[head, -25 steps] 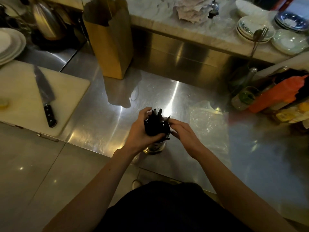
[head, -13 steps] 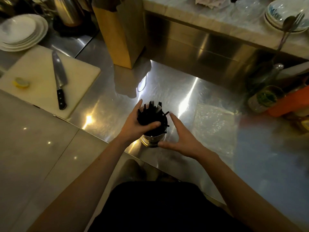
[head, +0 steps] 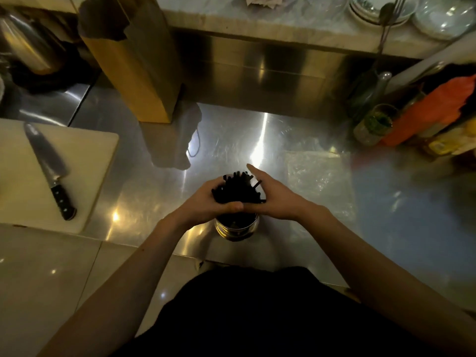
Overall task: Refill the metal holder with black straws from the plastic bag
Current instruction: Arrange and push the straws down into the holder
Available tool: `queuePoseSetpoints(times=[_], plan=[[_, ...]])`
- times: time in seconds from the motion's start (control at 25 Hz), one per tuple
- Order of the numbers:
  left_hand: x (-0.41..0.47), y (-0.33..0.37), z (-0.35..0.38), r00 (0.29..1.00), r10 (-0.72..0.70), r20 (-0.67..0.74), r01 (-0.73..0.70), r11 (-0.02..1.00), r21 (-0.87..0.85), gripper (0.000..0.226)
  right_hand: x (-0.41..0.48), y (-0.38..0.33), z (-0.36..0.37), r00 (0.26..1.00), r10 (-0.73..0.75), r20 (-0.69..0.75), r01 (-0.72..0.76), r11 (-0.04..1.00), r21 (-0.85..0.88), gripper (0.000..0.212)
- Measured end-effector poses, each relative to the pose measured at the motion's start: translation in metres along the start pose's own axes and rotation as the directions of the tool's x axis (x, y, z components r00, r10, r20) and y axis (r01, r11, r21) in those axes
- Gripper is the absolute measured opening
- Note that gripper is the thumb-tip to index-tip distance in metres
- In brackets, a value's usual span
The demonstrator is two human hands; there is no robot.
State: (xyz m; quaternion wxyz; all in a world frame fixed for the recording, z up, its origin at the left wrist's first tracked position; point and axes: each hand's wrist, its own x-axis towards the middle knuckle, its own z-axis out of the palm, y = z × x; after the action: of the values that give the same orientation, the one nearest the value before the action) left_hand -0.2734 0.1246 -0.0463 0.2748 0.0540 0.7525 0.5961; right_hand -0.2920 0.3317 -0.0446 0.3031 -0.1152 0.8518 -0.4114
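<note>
A round metal holder [head: 235, 229] stands on the steel counter near its front edge. A thick bundle of black straws [head: 238, 189] sticks up out of it. My left hand [head: 206, 204] wraps the bundle from the left. My right hand [head: 275, 199] presses against it from the right, fingers stretched forward, and the two thumbs meet in front of the straws. A clear plastic bag [head: 318, 176] lies flat on the counter just right of the holder; I see no straws in it.
A tall brown paper bag [head: 134, 70] stands behind the holder at the left. A cutting board [head: 87, 176] with a large knife [head: 49, 168] lies at the left. Bottles and an orange squeeze bottle [head: 427, 114] crowd the right; stacked plates [head: 438, 19] sit on the raised shelf.
My right hand, held open beside the holder half a second ago, has closed in against the straws and now touches my left thumb. The camera has shifted slightly.
</note>
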Motion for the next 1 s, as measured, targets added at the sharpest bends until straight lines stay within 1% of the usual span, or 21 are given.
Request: queuePoseSetpoints(times=[0.04, 0.12, 0.2, 0.32, 0.44, 0.52, 0.6, 0.68, 0.8, 0.88, 1.0], plan=[[0.004, 0.000, -0.005, 0.999, 0.015, 0.050, -0.016, 0.999, 0.034, 0.071, 0.003, -0.005, 0.002, 1.000, 0.011, -0.018, -0.010, 1.000, 0.014, 0.103], [0.010, -0.002, -0.007, 0.994, 0.037, 0.101, -0.047, 0.994, 0.097, 0.074, 0.004, -0.012, 0.005, 0.999, 0.021, -0.040, -0.020, 0.999, 0.036, 0.101], [0.015, -0.002, -0.010, 0.989, 0.067, 0.130, -0.080, 0.992, 0.099, 0.069, 0.007, -0.018, 0.009, 0.996, 0.052, -0.071, -0.049, 0.998, 0.034, 0.101], [0.019, -0.002, -0.006, 0.992, 0.102, 0.080, -0.109, 0.991, 0.083, 0.057, 0.007, -0.022, 0.015, 0.994, 0.072, -0.082, -0.074, 0.997, -0.023, 0.102], [0.021, 0.001, -0.003, 0.992, 0.117, 0.050, -0.120, 0.991, 0.066, 0.042, 0.007, -0.025, 0.016, 0.992, 0.074, -0.104, -0.078, 0.996, -0.042, 0.103], [0.018, 0.005, -0.001, 0.988, 0.156, 0.012, -0.156, 0.986, 0.059, 0.031, 0.005, -0.029, 0.017, 0.991, 0.062, -0.117, -0.065, 0.998, -0.023, 0.102], [0.014, 0.010, -0.001, 0.981, 0.194, -0.011, -0.194, 0.980, 0.047, 0.028, 0.002, -0.033, 0.020, 0.988, 0.048, -0.146, -0.046, 0.999, 0.017, 0.101], [0.009, 0.010, -0.001, 0.974, 0.228, 0.001, -0.228, 0.972, 0.063, 0.031, -0.002, -0.035, 0.023, 0.987, 0.036, -0.159, -0.035, 0.999, 0.010, 0.101], [0.009, 0.005, -0.001, 0.968, 0.247, 0.040, -0.250, 0.960, 0.124, 0.043, -0.003, -0.031, 0.024, 0.987, 0.055, -0.153, -0.069, 0.994, -0.083, 0.101], [0.011, 0.004, -0.001, 0.963, 0.269, 0.007, -0.266, 0.950, 0.161, 0.056, -0.003, -0.028, 0.021, 0.983, 0.087, -0.163, -0.103, 0.991, -0.091, 0.102], [0.009, 0.004, -0.002, 0.960, 0.269, -0.077, -0.253, 0.951, 0.176, 0.074, -0.006, -0.026, 0.016, 0.978, 0.091, -0.187, -0.100, 0.994, -0.041, 0.103]])
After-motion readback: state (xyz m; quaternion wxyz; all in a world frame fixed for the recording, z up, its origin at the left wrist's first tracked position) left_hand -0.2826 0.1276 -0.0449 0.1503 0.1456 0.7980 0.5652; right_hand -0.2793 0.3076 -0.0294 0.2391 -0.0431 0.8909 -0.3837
